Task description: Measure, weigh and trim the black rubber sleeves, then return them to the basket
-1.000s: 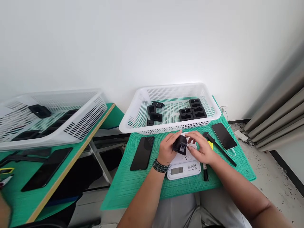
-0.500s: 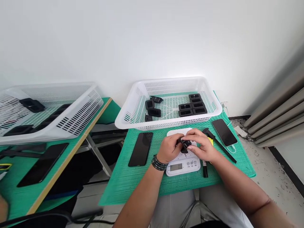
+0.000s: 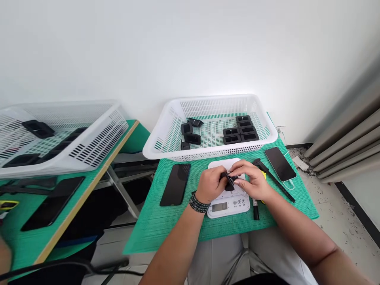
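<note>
Between my two hands is a small black plastic part (image 3: 229,185), tilted, its far side hidden by my fingers. My left hand (image 3: 211,183) is closed on its left edge, thumb and fingers pinching it. Fingers of my right hand (image 3: 251,181) are closed on its right side. Both hands are over a white digital scale (image 3: 228,213), whose display seems to read 0.0. Behind it, a white plastic basket (image 3: 208,153) holds several black frame-like parts (image 3: 232,139), some in rows at the right and some loose at the left.
A dark phone (image 3: 175,185) lies left of the scale. To the right are a black caliper (image 3: 274,180), a marker (image 3: 255,209), something yellow (image 3: 264,177) and a phone with a white cable (image 3: 280,164). A second table on the left bears another basket (image 3: 95,144) and phone (image 3: 53,204).
The black part has turned slightly in my hands, and my fingers have shifted a little. The whole view has moved slightly.
</note>
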The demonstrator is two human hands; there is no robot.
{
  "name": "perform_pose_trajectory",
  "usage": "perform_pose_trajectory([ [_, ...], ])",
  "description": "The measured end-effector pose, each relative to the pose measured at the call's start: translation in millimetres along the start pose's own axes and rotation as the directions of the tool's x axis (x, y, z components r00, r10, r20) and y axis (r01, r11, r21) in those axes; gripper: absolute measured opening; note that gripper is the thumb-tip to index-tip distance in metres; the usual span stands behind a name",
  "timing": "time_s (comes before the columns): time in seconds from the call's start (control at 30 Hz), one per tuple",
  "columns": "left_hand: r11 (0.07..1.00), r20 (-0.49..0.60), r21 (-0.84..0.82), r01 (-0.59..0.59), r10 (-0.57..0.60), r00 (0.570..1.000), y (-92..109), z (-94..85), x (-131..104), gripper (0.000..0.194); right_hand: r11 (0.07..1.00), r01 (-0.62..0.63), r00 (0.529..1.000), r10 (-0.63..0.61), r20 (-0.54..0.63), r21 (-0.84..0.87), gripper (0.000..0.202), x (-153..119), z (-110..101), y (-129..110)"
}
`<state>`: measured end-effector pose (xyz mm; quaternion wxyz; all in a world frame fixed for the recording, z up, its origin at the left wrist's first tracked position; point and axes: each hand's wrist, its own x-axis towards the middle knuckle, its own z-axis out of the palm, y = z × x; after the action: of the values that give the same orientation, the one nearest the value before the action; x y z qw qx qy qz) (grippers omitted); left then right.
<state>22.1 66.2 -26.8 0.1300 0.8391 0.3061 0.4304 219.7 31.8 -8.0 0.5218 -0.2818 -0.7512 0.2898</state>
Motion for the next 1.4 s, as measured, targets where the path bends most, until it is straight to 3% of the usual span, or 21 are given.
perform_pose_trajectory([
  [0.2, 0.998, -0.063, 0.067, -0.006, 0.011, 0.998, 2.8, 0.9, -1.4, 0.016, 1.000, 0.021, 0.998, -0.022, -0.052, -0.008, 0.026, 0.9, 5.7, -3.5],
  [0.43, 0.994, -0.139, 0.110, 0.027, -0.012, 0.990, 4.8, 5.7, -4.9, 0.017, 0.999, 0.000, 1.000, 0.000, -0.004, 0.039, 0.026, 0.9, 3.4, -2.1],
  [0.67, 0.996, -0.233, 0.055, 0.074, -0.059, 0.971, 5.1, 8.3, -4.8, 0.012, 0.991, -0.056, 0.998, 0.054, 0.022, 0.121, 0.064, -4.6, 11.8, 7.2],
  [0.87, 0.998, -0.153, -0.062, 0.013, -0.023, 0.988, 2.1, 2.6, -1.8, 0.026, 0.999, -0.043, 0.997, 0.045, 0.066, -0.028, 0.058, -1.9, 14.9, -2.6],
  [1.0, 0.993, -0.114, -0.115, 0.014, -0.028, 0.993, 2.7, 2.8, 0.4, 0.030, 0.993, -0.014, 1.000, 0.015, 0.013, -0.117, 0.053, -1.6, 10.9, -0.4],
  [1.23, 0.896, -0.035, -0.422, 0.141, -0.171, 0.985, 4.6, 4.3, 0.4, 0.048, 0.927, -0.079, 0.989, 0.027, -0.147, -0.366, 0.051, -3.1, 8.0, 19.0],
  [1.4, 0.865, 0.016, -0.450, 0.223, -0.242, 0.970, 5.8, 4.0, 1.3, 0.050, 0.879, -0.131, 0.982, 0.053, -0.180, -0.459, 0.043, -7.5, 13.0, 24.3],
])
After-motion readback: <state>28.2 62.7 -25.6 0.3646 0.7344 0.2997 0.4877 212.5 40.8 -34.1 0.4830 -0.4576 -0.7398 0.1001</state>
